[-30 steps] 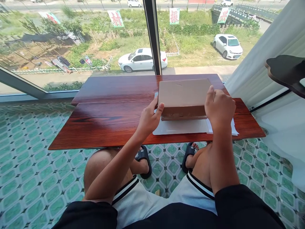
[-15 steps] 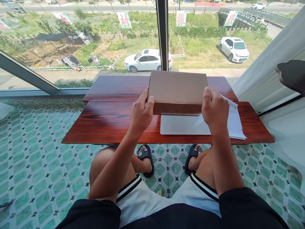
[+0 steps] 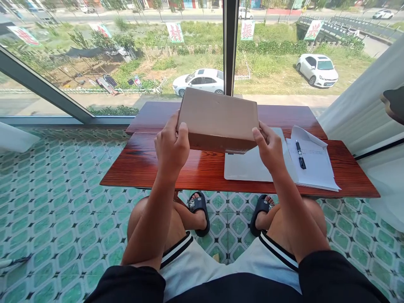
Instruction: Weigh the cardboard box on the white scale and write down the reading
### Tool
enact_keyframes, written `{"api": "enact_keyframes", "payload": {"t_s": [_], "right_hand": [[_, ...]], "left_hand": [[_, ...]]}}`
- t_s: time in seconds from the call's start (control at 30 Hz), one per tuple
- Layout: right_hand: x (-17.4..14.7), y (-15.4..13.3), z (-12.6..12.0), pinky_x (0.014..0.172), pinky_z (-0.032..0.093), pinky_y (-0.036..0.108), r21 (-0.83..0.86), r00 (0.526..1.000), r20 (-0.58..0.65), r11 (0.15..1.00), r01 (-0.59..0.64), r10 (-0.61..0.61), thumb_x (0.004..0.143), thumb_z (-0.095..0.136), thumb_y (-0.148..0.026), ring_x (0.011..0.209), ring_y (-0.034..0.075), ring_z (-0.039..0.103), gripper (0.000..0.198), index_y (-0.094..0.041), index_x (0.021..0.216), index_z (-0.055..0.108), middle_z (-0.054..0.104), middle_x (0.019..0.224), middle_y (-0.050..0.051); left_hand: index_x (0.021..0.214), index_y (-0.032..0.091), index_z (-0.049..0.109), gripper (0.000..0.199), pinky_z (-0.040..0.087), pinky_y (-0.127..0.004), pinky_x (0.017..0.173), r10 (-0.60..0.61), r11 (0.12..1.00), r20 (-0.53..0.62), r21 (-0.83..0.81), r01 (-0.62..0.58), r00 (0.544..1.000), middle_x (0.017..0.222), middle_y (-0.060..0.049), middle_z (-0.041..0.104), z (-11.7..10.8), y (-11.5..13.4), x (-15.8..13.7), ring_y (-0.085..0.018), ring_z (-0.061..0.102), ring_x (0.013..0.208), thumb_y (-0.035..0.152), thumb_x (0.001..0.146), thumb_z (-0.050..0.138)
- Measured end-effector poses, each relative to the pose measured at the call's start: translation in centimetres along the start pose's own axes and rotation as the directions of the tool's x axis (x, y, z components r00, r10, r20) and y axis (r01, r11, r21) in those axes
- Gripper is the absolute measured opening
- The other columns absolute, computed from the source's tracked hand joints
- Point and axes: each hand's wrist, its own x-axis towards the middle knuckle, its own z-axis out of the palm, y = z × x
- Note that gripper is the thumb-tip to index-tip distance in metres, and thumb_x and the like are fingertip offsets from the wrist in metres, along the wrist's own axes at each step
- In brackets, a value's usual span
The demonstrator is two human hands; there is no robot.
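Green patterned tiles [image 3: 78,210] are spreading nearest, and a reddish wooden tabletop [image 3: 151,164] is stretching above them. Both forearms [image 3: 162,206] are reaching forward over its near edge, the left rising steeply, the right slanting inward. The left hand [image 3: 173,145] is gripping one end of a cardboard box [image 3: 217,113], its thumb pressing by the front edge, its fingers wrapping round the side; the right hand [image 3: 269,147] is grasping the opposite end, thumb resting at the near corner. The box is apparently hanging above the tabletop, its right end dipping slightly. Holding it well is probably calling for even pressure from both palms, a little more lift on the right and an underside clear of the flat silvery panel [image 3: 246,168]. Farther right, a pen [image 3: 301,155] is lying on papers [image 3: 315,176]; beyond the window frame [image 3: 230,50], a white car [image 3: 202,81] is standing outside.
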Motion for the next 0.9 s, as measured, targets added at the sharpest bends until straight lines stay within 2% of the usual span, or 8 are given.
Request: {"api": "enact_keyframes", "payload": {"t_s": [0.13,0.23,0.37,0.5,0.6,0.73,0.9], "right_hand": [[0.3,0.6,1.2,0.112,0.047,0.038,0.142,0.997,0.078,0.990,-0.002,-0.009,0.092,0.050,-0.063,0.139,0.026,0.051,0.075,-0.016,0.150,0.048,0.057,0.145,0.007],[0.4,1.0,2.1,0.116,0.044,0.037,0.267,0.989,0.138,0.964,0.019,-0.058,0.093,0.055,-0.059,0.141,0.025,0.048,0.075,-0.017,0.154,0.043,0.054,0.148,0.006],[0.3,1.6,3.4,0.118,0.042,0.037,0.375,0.972,0.211,0.927,0.020,-0.106,0.095,0.056,-0.054,0.145,0.023,0.043,0.072,-0.021,0.157,0.038,0.048,0.154,0.003],[-0.1,1.9,4.4,0.117,0.044,0.038,0.407,0.951,0.292,0.913,-0.026,-0.103,0.097,0.054,-0.052,0.146,0.023,0.041,0.071,-0.023,0.159,0.035,0.045,0.156,0.002],[-0.3,2.3,5.0,0.118,0.043,0.039,0.411,0.940,0.328,0.910,-0.053,-0.093,0.097,0.053,-0.053,0.147,0.022,0.040,0.072,-0.024,0.160,0.032,0.045,0.156,0.001],[-0.2,2.9,5.5,0.120,0.040,0.039,0.391,0.939,0.337,0.917,-0.076,-0.066,0.096,0.054,-0.054,0.148,0.022,0.039,0.075,-0.021,0.160,0.031,0.042,0.158,0.002],[0.0,3.3,5.6,0.120,0.040,0.040,0.372,0.947,0.320,0.923,-0.095,-0.031,0.095,0.056,-0.054,0.147,0.023,0.040,0.078,-0.020,0.160,0.031,0.044,0.157,0.004]], "left_hand": [[0.137,0.025,0.061,0.050,0.044,-0.038,0.107,-0.007,0.999,-0.045,0.042,0.009,0.999,0.126,-0.007,0.070,-0.7,-0.7,0.3,-0.027,0.063,0.118,0.040,0.097,0.035],[0.135,0.025,0.063,0.049,0.044,-0.038,0.108,-0.014,0.998,-0.083,0.055,0.018,0.996,0.128,-0.007,0.070,-1.2,-0.9,0.5,-0.027,0.061,0.122,0.040,0.096,0.038],[0.137,0.024,0.062,0.050,0.044,-0.044,0.108,-0.069,0.994,-0.106,0.079,0.077,0.992,0.125,-0.008,0.070,-1.7,-1.3,0.8,-0.030,0.062,0.120,0.041,0.095,0.040],[0.136,0.023,0.063,0.051,0.040,-0.051,0.110,-0.106,0.989,-0.099,0.095,0.115,0.989,0.125,-0.011,0.071,-2.0,-2.1,1.2,-0.034,0.061,0.123,0.044,0.096,0.040],[0.134,0.023,0.064,0.051,0.038,-0.050,0.114,-0.138,0.984,-0.091,0.096,0.147,0.986,0.129,-0.011,0.069,-2.0,-3.0,1.5,-0.034,0.058,0.128,0.046,0.095,0.041],[0.135,0.022,0.063,0.053,0.037,-0.050,0.115,-0.164,0.976,-0.055,0.134,0.170,0.985,0.133,-0.014,0.067,-1.8,-3.9,1.8,-0.035,0.057,0.129,0.047,0.095,0.040],[0.134,0.021,0.064,0.054,0.039,-0.049,0.111,-0.154,0.980,-0.002,0.127,0.153,0.988,0.128,-0.015,0.070,-1.5,-4.5,1.9,-0.035,0.060,0.124,0.047,0.095,0.038]]}}
